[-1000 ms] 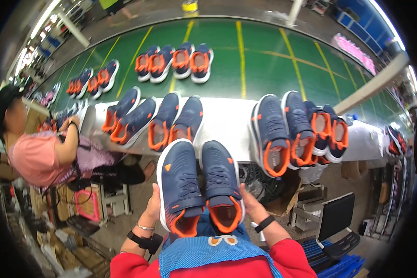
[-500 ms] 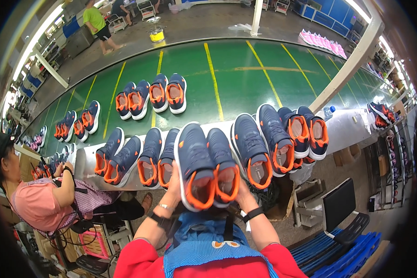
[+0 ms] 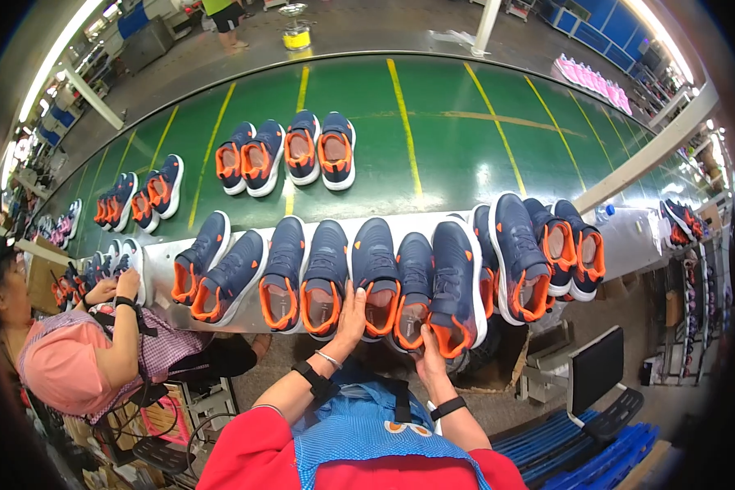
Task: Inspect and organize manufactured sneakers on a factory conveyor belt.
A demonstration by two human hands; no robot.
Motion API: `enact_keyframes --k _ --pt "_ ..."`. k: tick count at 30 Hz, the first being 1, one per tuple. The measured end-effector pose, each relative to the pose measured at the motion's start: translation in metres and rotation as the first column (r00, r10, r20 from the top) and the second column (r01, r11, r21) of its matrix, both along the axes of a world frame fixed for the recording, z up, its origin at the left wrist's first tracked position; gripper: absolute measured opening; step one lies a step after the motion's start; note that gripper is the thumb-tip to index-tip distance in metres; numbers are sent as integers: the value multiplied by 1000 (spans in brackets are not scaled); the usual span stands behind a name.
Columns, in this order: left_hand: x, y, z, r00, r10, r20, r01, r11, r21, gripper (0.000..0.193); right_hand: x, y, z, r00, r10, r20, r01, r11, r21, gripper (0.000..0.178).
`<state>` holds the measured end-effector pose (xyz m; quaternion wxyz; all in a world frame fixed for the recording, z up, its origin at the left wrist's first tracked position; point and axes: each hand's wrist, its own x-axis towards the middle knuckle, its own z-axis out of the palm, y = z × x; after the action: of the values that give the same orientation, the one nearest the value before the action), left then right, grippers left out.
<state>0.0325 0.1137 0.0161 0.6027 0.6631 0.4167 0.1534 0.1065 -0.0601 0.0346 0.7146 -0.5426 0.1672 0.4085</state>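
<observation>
Navy sneakers with orange linings and white soles stand in a row on the metal ledge in front of me, heels toward me. My left hand (image 3: 349, 322) presses along the left side of one sneaker (image 3: 376, 257), its fingers partly hidden between that shoe and its left neighbour (image 3: 323, 265). My right hand (image 3: 432, 357) grips the heel of the adjoining sneaker (image 3: 414, 269), low on its right side. Close against that hand leans another sneaker (image 3: 453, 273), tilted, overhanging the ledge edge. More sneakers (image 3: 521, 257) stand to the right, some stacked on others.
Beyond the ledge runs a green conveyor belt (image 3: 449, 155) with yellow lines, carrying matching sneakers (image 3: 261, 159). A co-worker (image 3: 73, 355) handles shoes at left. A white post (image 3: 645, 151) slants across at right, above a black-backed chair (image 3: 596, 371). Pink shoes (image 3: 592, 82) stand far right.
The sneaker pair between my hands has gone from raised in front of me down onto the ledge, into the row. My view has shifted, and the co-worker's hands have moved.
</observation>
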Motion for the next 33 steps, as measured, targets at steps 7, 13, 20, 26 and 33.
enact_keyframes --k 7,13,20,26,33 --pt "1 -17 42 990 -115 -78 133 947 291 73 15 7 -26 998 -3 60 3 1000 -8 38" --pt "-10 -28 33 975 -155 -158 208 887 413 92 11 6 -1 988 144 52 -143 990 -12 46" --pt "-13 -65 99 839 -544 6 384 600 702 71 4 -13 15 1000 17 1 -17 997 77 34" --pt "22 -83 74 697 -648 -308 590 273 759 51 -31 -52 14 966 -122 228 135 990 -41 37" --pt "33 -95 73 859 -510 -52 507 829 238 37 1 -76 91 439 256 861 293 866 -406 36"
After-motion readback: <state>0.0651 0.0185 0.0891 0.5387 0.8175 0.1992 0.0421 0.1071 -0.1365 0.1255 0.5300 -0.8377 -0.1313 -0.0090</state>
